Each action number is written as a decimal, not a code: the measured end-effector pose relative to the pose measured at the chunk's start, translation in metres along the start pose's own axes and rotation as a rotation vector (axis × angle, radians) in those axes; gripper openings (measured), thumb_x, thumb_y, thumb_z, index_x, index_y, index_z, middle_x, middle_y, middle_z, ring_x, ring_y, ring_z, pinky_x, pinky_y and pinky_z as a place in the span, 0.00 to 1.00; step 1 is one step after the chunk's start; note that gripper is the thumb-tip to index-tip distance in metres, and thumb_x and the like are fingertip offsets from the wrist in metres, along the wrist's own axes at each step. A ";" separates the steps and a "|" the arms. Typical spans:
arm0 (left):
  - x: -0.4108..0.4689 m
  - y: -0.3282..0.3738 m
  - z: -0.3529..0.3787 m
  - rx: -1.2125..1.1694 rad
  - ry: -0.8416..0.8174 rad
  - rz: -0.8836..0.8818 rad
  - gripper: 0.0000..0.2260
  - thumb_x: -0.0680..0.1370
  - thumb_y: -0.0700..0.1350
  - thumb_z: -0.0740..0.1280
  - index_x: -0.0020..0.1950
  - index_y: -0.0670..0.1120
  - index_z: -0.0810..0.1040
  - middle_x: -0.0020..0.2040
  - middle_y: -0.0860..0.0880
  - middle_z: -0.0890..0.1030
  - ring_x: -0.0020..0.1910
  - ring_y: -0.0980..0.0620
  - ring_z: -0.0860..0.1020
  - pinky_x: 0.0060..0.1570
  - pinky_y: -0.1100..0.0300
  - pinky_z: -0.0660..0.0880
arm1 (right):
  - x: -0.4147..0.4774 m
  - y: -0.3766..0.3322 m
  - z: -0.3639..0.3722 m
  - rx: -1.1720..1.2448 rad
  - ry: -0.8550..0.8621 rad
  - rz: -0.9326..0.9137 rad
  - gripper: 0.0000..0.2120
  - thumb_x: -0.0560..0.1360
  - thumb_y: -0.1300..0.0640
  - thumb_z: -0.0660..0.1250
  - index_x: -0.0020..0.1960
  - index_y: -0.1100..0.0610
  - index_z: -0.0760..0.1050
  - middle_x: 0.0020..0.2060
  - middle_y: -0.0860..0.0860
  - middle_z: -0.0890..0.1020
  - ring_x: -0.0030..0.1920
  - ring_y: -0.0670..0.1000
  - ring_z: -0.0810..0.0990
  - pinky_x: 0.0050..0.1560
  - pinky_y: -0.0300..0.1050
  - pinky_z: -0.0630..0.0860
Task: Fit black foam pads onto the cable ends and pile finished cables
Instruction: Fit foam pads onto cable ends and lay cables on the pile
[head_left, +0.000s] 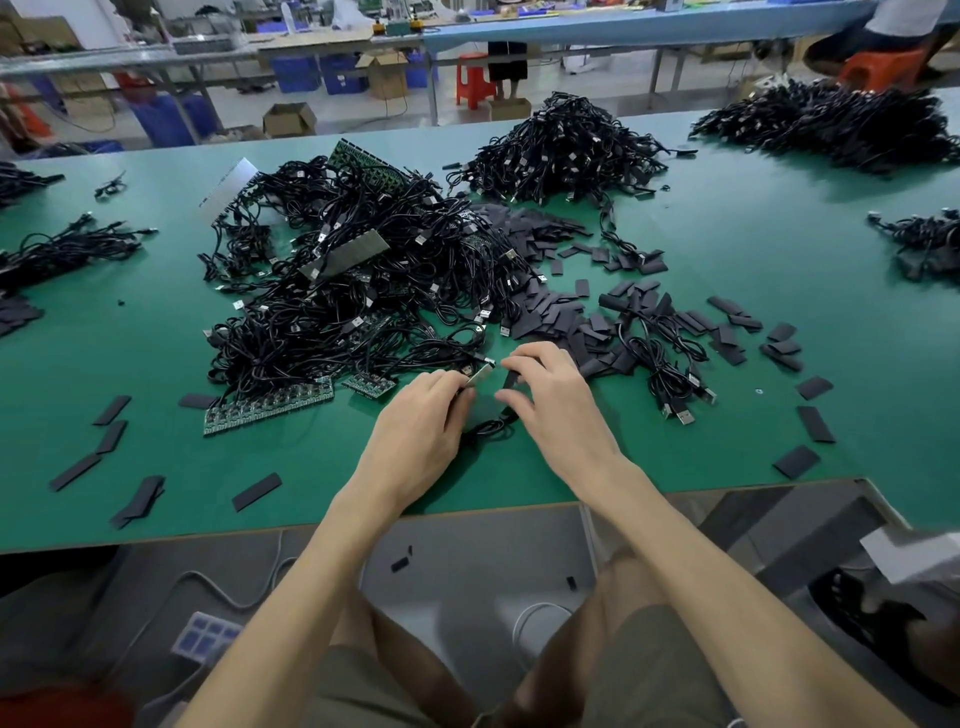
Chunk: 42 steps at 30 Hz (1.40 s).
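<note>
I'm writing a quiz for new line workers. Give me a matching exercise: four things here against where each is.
1 silver metal cable end
2 black foam pad nearest it
3 green circuit-board strip
4 red plastic stool

A on the floor beyond the green table
B in the right hand
C in the left hand
D on the table, left of both hands

Pairs: 1-C, 2-B, 3-D, 4-A

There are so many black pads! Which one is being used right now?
Look at the green table, near its front edge, where two hands meet. The right hand pinches one black foam pad, facing the cable end in the left hand. All other pads lie loose; only this one is held.
</note>
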<state>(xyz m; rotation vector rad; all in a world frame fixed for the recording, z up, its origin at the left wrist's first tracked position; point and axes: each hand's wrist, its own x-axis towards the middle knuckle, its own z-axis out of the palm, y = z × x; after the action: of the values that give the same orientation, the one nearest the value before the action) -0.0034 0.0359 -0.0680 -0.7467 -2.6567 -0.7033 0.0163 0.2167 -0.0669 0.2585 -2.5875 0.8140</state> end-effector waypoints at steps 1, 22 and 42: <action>0.000 0.000 0.001 0.008 -0.005 -0.006 0.08 0.85 0.47 0.61 0.54 0.45 0.77 0.48 0.51 0.79 0.48 0.50 0.74 0.46 0.54 0.71 | 0.000 0.000 0.000 0.006 0.003 0.001 0.15 0.80 0.60 0.70 0.65 0.64 0.79 0.61 0.54 0.77 0.59 0.53 0.76 0.64 0.44 0.73; 0.004 -0.002 0.004 0.049 -0.025 -0.054 0.13 0.87 0.50 0.54 0.47 0.47 0.71 0.41 0.54 0.70 0.43 0.48 0.69 0.41 0.54 0.63 | 0.003 0.002 0.001 0.081 -0.095 0.039 0.17 0.80 0.61 0.69 0.69 0.57 0.74 0.55 0.49 0.75 0.46 0.48 0.76 0.56 0.49 0.77; 0.006 -0.003 0.003 0.120 0.052 -0.119 0.09 0.79 0.34 0.64 0.44 0.48 0.76 0.38 0.59 0.71 0.39 0.51 0.67 0.41 0.55 0.60 | 0.009 0.015 -0.003 0.542 0.044 0.239 0.07 0.75 0.60 0.75 0.49 0.50 0.81 0.43 0.47 0.83 0.39 0.43 0.79 0.44 0.38 0.76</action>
<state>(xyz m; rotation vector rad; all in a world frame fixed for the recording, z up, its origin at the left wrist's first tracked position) -0.0101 0.0376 -0.0691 -0.5358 -2.6853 -0.5781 0.0047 0.2300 -0.0677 0.0812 -2.3349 1.5836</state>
